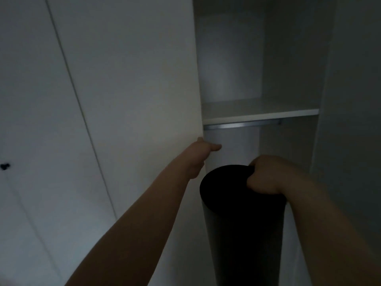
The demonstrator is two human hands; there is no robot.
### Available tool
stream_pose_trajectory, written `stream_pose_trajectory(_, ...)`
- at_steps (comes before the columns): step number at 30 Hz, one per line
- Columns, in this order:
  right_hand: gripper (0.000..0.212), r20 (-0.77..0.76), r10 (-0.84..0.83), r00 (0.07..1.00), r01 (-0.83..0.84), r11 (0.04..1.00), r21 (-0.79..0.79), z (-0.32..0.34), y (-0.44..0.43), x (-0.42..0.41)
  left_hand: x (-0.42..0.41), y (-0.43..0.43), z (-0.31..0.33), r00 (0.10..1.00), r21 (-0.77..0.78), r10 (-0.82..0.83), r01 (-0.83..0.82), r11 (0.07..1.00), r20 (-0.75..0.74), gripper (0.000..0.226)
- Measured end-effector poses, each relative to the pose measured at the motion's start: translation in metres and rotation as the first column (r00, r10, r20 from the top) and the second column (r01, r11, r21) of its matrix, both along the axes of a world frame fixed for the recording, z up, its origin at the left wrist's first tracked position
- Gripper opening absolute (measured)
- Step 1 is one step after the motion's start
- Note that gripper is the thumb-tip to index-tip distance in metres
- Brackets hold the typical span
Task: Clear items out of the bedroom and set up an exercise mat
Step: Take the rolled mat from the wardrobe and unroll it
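Observation:
A dark rolled exercise mat [243, 223] stands upright at the mouth of an open white wardrobe, its round top end facing me. My right hand [268, 176] grips the top rim of the roll, fingers curled over the edge. My left hand [201, 155] holds the front edge of the wardrobe's left door panel [144, 100], thumb on the near side and fingers wrapped behind it. The lower part of the mat runs out of the bottom of the view.
Inside the wardrobe a white shelf [261, 113] spans the compartment, with a metal hanging rail [243, 125] just under it. Closed white wardrobe doors [41, 120] fill the left side; a small dark knob [5, 166] sits at far left. The room is dim.

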State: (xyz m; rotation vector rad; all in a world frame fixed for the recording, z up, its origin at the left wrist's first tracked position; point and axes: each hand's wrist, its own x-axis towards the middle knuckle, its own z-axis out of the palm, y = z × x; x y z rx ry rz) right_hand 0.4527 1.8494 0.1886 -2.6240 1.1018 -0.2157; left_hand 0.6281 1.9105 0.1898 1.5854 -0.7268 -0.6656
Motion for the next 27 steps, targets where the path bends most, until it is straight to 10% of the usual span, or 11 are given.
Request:
stream_pose_trajectory(13, 0.055, -0.021, -0.19, 0.982, 0.191, 0.981, 0.039, -0.004, 0.023, -0.035, 0.044, -0.017, -0.025, 0.99, -0.169, -0.045, 0.023, 0.985, -0.132, 0.082)
stream_pose_trajectory(18, 0.043, -0.045, -0.249, 0.967, 0.25, 0.968, 0.013, -0.007, 0.034, -0.055, -0.004, -0.015, -0.006, 0.949, -0.029, -0.077, 0.09, 0.996, 0.306, 0.09)
stream_pose_trajectory(22, 0.022, -0.059, -0.299, 0.952, 0.299, 0.954, -0.009, -0.004, 0.047, -0.085, -0.092, -0.001, 0.021, 0.369, 0.086, -0.374, 0.604, 0.792, 0.851, 0.048)
stream_pose_trajectory(27, 0.021, -0.038, -0.405, 0.914, 0.405, 0.914, -0.003, -0.007, 0.061, -0.139, -0.177, -0.014, 0.042, -0.335, 0.274, -0.022, 0.73, 0.626, 0.942, 0.052)
